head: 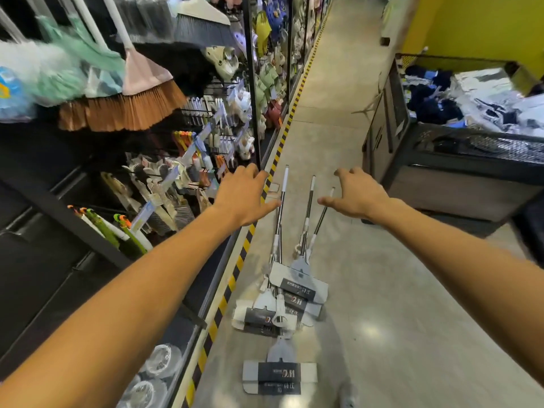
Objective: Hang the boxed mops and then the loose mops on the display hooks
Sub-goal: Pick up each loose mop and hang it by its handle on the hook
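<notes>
On the aisle floor (397,290), just beside the yellow-and-black striped edge (235,278) of the shelving, lies a loose heap of boxed mops (294,290), their cardboard-sleeved heads stacked crosswise near the person and their metal handles (309,201) fanning away down the aisle. One more boxed head (279,375) lies apart, nearer the person's feet. They look light but long and awkward: stiff poles, smooth and likely slippery, with cardboard that could crush or slide off if squeezed. I would take one by the pole, around the white collar partway along it, rather than by the box.

Both arms stretch out above the heap. The left hand (244,195) has its fingers spread and holds nothing; the right hand (356,192) is likewise empty, fingers loosely bent as if to reach. Neither touches a mop.

To the left, hanging brooms (129,98) and brushes crowd the display rack (253,83); to the right stands a bin of clothing (471,113).
</notes>
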